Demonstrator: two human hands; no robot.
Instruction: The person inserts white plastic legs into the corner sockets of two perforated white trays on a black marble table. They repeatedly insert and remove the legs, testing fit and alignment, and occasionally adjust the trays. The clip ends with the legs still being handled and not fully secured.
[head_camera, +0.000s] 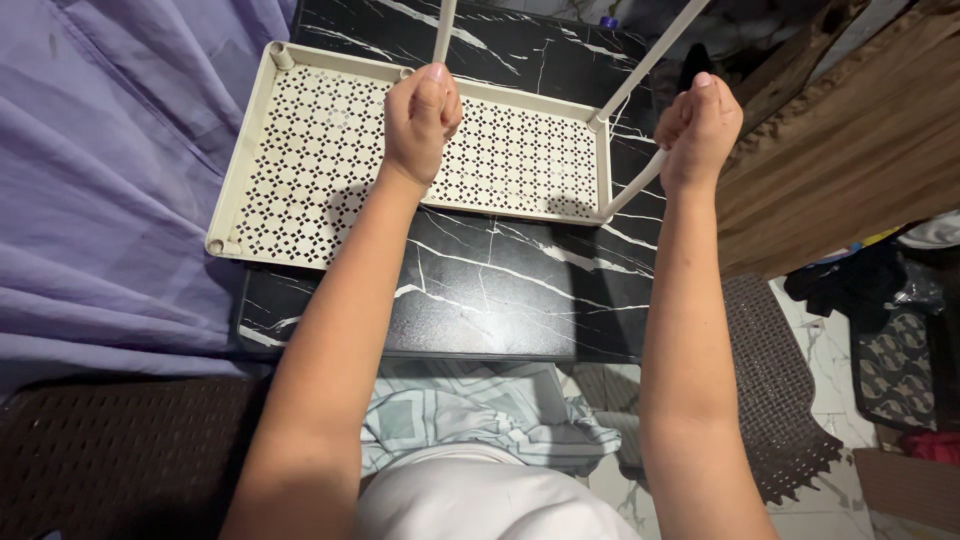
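A cream perforated plastic shelf tray (300, 170) lies on a black marble-patterned table (490, 290). Thin cream poles rise from its corners. My left hand (420, 115) is closed around one pole (443, 30) at the tray's far edge. My right hand (697, 130) grips another pole (632, 188) that slants up from the tray's near right corner. A third pole (650, 60) slopes up from the far right corner, between the two hands.
Purple fabric (110, 170) hangs on the left beside the table. A wooden surface (850, 150) stands at the right. A dark woven mat (780, 400) lies on the tiled floor, with dark bags and clothes (890, 300) at the far right.
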